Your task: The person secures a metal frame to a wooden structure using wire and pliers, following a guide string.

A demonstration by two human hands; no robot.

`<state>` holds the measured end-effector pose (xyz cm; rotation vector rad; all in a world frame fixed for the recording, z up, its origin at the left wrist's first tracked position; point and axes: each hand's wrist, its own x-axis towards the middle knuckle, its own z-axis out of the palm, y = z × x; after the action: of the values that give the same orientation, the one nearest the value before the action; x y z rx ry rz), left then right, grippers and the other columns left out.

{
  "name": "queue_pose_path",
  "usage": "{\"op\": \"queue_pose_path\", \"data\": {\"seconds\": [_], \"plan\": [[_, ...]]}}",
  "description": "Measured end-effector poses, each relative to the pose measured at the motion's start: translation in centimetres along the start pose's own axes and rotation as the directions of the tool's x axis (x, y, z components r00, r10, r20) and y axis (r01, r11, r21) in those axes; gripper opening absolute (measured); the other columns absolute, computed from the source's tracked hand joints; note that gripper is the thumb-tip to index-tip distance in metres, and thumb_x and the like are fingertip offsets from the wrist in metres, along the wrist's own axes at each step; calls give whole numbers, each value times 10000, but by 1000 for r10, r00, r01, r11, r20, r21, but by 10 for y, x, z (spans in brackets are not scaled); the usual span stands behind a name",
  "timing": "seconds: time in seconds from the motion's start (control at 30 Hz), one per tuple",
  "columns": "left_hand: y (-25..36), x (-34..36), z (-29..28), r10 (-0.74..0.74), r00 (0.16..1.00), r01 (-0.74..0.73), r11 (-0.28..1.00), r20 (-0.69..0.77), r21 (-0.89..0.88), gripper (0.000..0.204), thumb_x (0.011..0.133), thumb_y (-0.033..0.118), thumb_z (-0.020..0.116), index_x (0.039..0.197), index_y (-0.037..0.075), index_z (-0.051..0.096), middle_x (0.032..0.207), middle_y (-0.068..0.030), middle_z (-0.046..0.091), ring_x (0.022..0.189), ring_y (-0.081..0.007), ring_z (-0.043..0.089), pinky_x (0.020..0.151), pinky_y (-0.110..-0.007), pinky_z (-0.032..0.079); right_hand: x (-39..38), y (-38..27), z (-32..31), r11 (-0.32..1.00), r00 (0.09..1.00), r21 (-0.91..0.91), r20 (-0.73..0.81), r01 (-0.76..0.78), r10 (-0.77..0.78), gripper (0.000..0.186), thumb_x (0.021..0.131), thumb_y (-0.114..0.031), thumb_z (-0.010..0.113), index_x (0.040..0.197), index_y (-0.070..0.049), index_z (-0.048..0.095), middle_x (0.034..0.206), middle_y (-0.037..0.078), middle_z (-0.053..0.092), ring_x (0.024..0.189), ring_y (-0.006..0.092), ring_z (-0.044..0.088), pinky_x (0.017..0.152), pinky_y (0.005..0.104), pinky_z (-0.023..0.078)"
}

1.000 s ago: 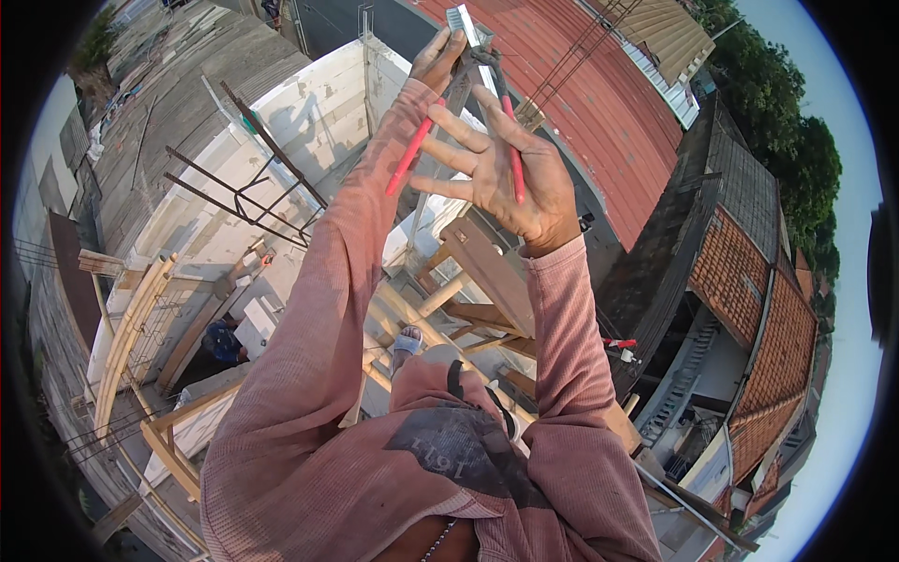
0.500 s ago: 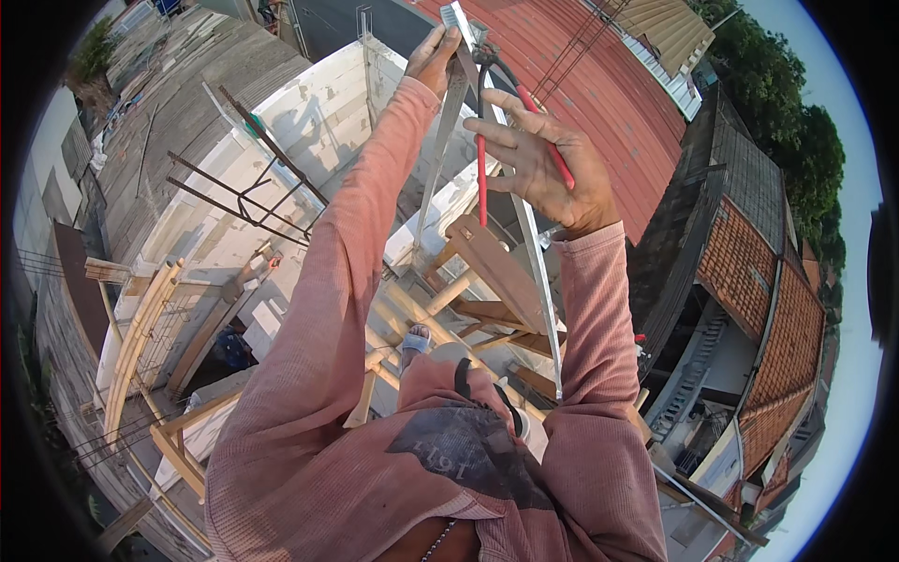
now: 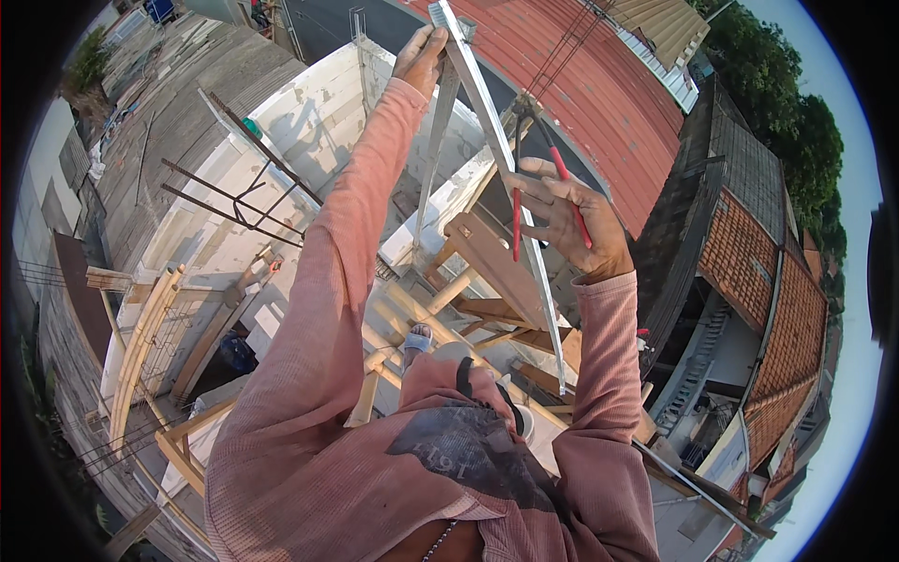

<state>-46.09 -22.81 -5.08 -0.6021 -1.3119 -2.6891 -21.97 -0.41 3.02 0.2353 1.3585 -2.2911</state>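
Observation:
My left hand (image 3: 421,58), raised high, is closed around the upper end of a long silvery metal channel (image 3: 487,108). From there the channel slants down to the right, past my right hand. A second flat metal strip (image 3: 440,131) runs down from near the same end toward the wall. My right hand (image 3: 576,220) holds red-handled pincers (image 3: 582,215). Their handles are spread, one on each side of the fingers. The dark pincer head points up, to the right of the channel; whether its jaws grip anything is hard to make out.
Below me are bamboo poles (image 3: 449,292), a brown wooden board (image 3: 496,267) and my sandalled foot (image 3: 417,339). Rusty rebar (image 3: 234,201) sticks out at left beside a pale block wall (image 3: 309,117). Red metal roofing (image 3: 599,112) lies beyond, with tiled roofs (image 3: 787,318) at right.
My right hand and the pincers have moved right and down, away from the channel's upper end. My left hand has shifted slightly left with the channel.

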Motion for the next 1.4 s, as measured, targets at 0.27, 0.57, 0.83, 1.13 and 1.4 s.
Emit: {"op": "queue_pose_path", "data": {"seconds": [0.27,0.57,0.83,1.13,1.4], "plan": [[-5,5,-3,-73,996,68,993,-46,-98,338,977,258,645,1271,111,563,1141,6,620,1066,-164,579,911,-361,455,-40,23,-31,997,997,71,-76,28,-23,494,931,-217,574,1381,-36,477,1394,208,541,1344,339,440,1122,589,257],[0,1,-3,-85,996,82,994,-36,-74,352,975,267,651,1279,113,562,1158,18,612,1094,-158,560,935,-382,422,-51,17,-32,990,994,96,-61,101,-95,497,922,-238,587,1372,-53,485,1437,239,482,1353,352,425,1085,613,313],[0,1,-4,-109,993,103,989,-52,-104,332,972,250,655,1258,105,568,1166,14,619,1112,-166,563,958,-392,427,-52,17,-28,987,993,108,-50,116,-111,499,925,-220,588,1376,-40,476,1440,255,467,1343,363,436,1083,616,325],[6,6,-9,-116,991,110,991,-74,-79,421,965,310,658,1306,85,558,1216,-36,606,1133,-197,565,991,-402,435,-89,34,-33,965,966,142,-163,222,-199,584,904,-224,598,1423,-28,415,1449,264,438,1297,413,498,1047,584,425],[2,4,-15,-201,978,201,980,-56,-7,581,1000,436,525,1420,45,436,1409,-155,540,1288,-268,510,1093,-424,363,-140,83,-61,950,946,193,-263,243,-189,697,854,-237,647,1458,-23,373,1414,228,472,1290,415,499,1053,570,419]]}}
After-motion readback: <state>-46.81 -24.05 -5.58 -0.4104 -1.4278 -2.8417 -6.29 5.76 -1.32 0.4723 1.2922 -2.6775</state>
